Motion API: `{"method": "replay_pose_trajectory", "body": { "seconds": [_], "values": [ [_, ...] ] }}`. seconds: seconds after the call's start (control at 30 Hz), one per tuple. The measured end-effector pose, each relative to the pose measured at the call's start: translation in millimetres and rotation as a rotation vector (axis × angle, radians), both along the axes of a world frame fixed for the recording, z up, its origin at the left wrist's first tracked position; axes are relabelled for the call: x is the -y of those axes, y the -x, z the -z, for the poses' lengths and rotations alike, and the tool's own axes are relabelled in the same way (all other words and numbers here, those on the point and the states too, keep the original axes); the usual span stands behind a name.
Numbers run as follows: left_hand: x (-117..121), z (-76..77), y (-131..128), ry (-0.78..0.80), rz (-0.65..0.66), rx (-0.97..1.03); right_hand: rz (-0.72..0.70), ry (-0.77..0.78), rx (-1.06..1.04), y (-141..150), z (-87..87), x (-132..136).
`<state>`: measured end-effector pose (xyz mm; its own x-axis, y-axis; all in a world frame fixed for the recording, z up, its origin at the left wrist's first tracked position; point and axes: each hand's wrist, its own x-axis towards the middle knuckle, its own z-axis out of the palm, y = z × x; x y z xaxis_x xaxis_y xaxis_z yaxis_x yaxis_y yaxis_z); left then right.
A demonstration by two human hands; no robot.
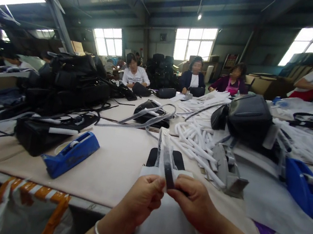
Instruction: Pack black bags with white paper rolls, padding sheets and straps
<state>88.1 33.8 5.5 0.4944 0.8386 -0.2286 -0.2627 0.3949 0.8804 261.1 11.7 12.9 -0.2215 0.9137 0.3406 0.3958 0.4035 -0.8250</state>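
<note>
A black strap (168, 175) partly covered by clear plastic film (163, 150) rises in a loop between my hands. My left hand (144, 195) is closed in a pinch at the film's lower edge. Fingers wrapped round the strap, my right hand (194, 202) grips it with the thumb along its side. Under both hands lies a white sheet (167, 226) over a black item, likely a bag, whose dark flat end (154, 157) shows beyond. The lower part of that item is mostly hidden by the sheet and my arms.
Blue tape dispensers (77, 153) (309, 188) flank me, with a grey dispenser (228, 172) nearer on the right. White rolled tubes (197, 140) are heaped ahead. Black bags (69, 77) pile up at left. An orange-edged sack (59, 213) hangs below the table edge. Several people work across the table.
</note>
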Motion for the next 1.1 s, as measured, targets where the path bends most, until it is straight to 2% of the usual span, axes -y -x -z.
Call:
{"method": "replay_pose_trajectory", "body": {
  "seconds": [0.03,0.1,0.17,0.2,0.27,0.37,0.43,0.47,0.53,0.6,0.63,0.7,0.8,0.87,0.93,1.0,1.03,1.1],
  "values": [
    [0,1.0,-2,0.082,-0.028,0.057,-0.004,-0.102,0.092,1,4.5,1],
    [1,3.9,-8,0.118,-0.113,0.088,0.000,-0.252,0.219,3,12.2,2],
    [3,5.7,-12,0.059,-0.187,0.046,0.000,-0.306,0.260,2,14.8,3],
    [4,5.6,-13,0.001,-0.211,0.003,-0.017,-0.274,0.238,1,13.7,3],
    [6,3.0,-11,-0.195,-0.233,-0.114,-0.085,-0.068,0.090,-4,8.1,2],
    [9,-2.1,-4,-0.576,-0.194,-0.275,-0.200,0.477,-0.332,-12,-0.6,-1],
    [11,-2.7,0,-0.756,-0.134,-0.326,-0.239,0.765,-0.603,-14,-2.3,-4],
    [12,-2.0,1,-0.810,-0.109,-0.339,-0.241,0.849,-0.698,-13,-2.1,-5],
    [13,0.2,4,-0.870,-0.083,-0.360,-0.207,0.913,-0.792,-10,-1.2,-5],
    [11,1.0,6,-0.838,-0.058,-0.372,-0.151,0.887,-0.777,-5,-1.6,-5],
    [10,0.6,7,-0.759,-0.036,-0.352,-0.126,0.835,-0.723,-3,-2.4,-4],
    [6,-1.2,8,-0.438,0.017,-0.216,-0.083,0.653,-0.517,1,-3.4,-2],
    [2,-2.1,5,0.133,0.016,0.067,-0.042,0.236,-0.100,6,0.9,2],
    [0,0.4,0,0.302,-0.049,0.164,-0.039,-0.034,0.118,9,7.5,4],
    [0,3.9,-4,0.308,-0.106,0.190,-0.036,-0.202,0.224,9,12.8,5],
    [2,5.6,-6,0.225,-0.126,0.148,-0.058,-0.177,0.184,6,13.7,5],
    [3,5.2,-5,0.132,-0.147,0.087,-0.087,-0.077,0.108,4,12.5,4],
    [6,2.3,-2,-0.164,-0.210,-0.106,-0.163,0.259,-0.149,-1,8.6,1]
  ]
}}
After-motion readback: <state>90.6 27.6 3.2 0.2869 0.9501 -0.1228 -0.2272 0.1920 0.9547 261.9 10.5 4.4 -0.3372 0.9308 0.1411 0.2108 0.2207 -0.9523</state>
